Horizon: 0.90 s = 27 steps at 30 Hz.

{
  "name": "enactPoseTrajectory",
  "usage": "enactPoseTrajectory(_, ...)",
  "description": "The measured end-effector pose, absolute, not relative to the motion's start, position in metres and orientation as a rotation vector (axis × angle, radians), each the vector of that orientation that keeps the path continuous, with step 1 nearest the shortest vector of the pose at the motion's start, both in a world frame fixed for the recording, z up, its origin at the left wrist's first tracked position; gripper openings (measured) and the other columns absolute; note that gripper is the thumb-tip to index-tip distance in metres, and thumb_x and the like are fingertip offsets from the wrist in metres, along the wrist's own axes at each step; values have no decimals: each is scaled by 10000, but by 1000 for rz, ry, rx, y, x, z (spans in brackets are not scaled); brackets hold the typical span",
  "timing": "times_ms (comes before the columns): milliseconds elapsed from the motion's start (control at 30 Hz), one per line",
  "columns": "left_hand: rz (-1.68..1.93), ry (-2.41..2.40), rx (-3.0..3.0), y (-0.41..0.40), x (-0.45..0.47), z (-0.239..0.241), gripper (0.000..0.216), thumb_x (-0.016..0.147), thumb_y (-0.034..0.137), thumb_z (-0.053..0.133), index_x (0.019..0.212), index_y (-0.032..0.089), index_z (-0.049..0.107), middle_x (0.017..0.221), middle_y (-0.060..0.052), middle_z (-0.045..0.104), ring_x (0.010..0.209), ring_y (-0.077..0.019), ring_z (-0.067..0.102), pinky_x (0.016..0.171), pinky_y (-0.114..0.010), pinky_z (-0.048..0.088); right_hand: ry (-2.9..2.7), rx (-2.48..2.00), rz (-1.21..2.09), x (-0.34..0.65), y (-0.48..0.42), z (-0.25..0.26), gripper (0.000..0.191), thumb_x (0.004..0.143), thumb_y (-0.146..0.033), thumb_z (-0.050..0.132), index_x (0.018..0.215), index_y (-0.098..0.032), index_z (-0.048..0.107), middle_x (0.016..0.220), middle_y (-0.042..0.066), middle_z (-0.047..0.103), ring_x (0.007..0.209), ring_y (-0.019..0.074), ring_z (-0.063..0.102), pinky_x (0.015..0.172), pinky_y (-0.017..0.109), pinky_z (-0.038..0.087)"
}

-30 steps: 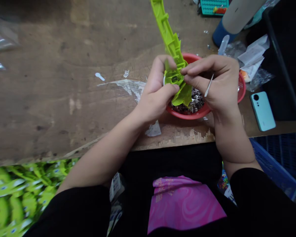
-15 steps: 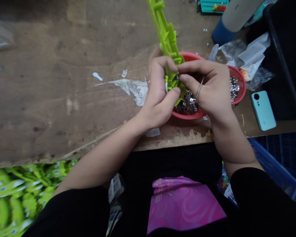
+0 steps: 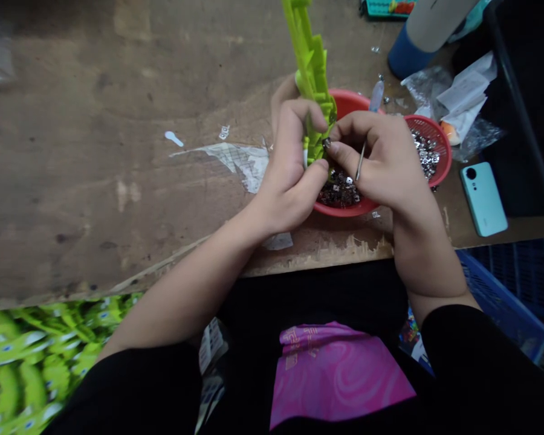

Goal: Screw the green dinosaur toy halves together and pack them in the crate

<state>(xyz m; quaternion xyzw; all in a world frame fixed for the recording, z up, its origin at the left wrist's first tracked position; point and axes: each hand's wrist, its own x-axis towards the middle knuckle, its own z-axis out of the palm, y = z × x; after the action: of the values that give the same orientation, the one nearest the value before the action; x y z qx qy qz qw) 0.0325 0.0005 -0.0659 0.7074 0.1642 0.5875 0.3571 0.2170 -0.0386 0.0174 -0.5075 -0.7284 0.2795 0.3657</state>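
My left hand [image 3: 290,172] is wrapped round the lower end of a long lime-green plastic part [image 3: 312,66] that stands upright over a red basket [image 3: 430,130]. My right hand [image 3: 385,160] is closed. Its thumb and forefinger pinch a small metal piece [image 3: 326,143] against the green part, and a thin metal tool [image 3: 360,162] is tucked between its fingers. The basket holds several small metal pieces [image 3: 342,188].
A pale blue phone [image 3: 483,198] lies right of the basket. Crumpled plastic bags [image 3: 457,99] and a blue-and-white cylinder [image 3: 421,33] sit at the back right. A blue crate [image 3: 517,290] is below the table edge on the right. Green packaged items [image 3: 22,356] lie lower left.
The green part was turned from face-on to edge-on and now stands more upright. My right hand shifted left and down against it, uncovering more of the basket's right side.
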Motion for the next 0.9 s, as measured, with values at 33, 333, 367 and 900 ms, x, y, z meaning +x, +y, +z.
enactPoseTrajectory(33, 1530, 434, 1822, -1, 34, -63, 356, 953, 445, 712, 1266, 333, 584, 1391, -112, 577, 1413, -392, 535, 1194, -643, 513, -1885, -1322, 704, 218, -39, 20, 281, 965, -508, 882, 887, -280, 738, 805, -9, 763, 830, 225, 761, 839, 364, 660)
enactPoseTrajectory(333, 1684, 358, 1685, -8, 47, -45, 414, 976, 700, 683, 1209, 368, 602, 1403, -65, 542, 1191, -321, 630, 959, -471, 559, -1722, -1154, 447, 213, -47, 32, 223, 741, -297, 872, 695, -349, 659, 777, 14, 791, 708, 265, 690, 647, 443, 564)
enactPoseTrajectory(367, 1744, 297, 1674, -8, 48, -45, 465, 953, 742, 692, 1205, 364, 595, 1329, -57, 540, 1099, -289, 628, 885, -431, 549, -1717, -1172, 455, 213, -48, 32, 226, 745, -308, 868, 691, -351, 653, 782, 17, 795, 716, 268, 691, 655, 448, 570)
enactPoseTrajectory(900, 1766, 305, 1640, 2, 56, -64, 324, 1067, 622, 664, 1252, 365, 595, 1250, -57, 574, 1120, -285, 648, 975, -459, 598, -2001, -1163, 210, 210, -51, 34, 143, 938, -202, 708, 875, -330, 704, 940, 19, 790, 947, 245, 750, 1011, 422, 644)
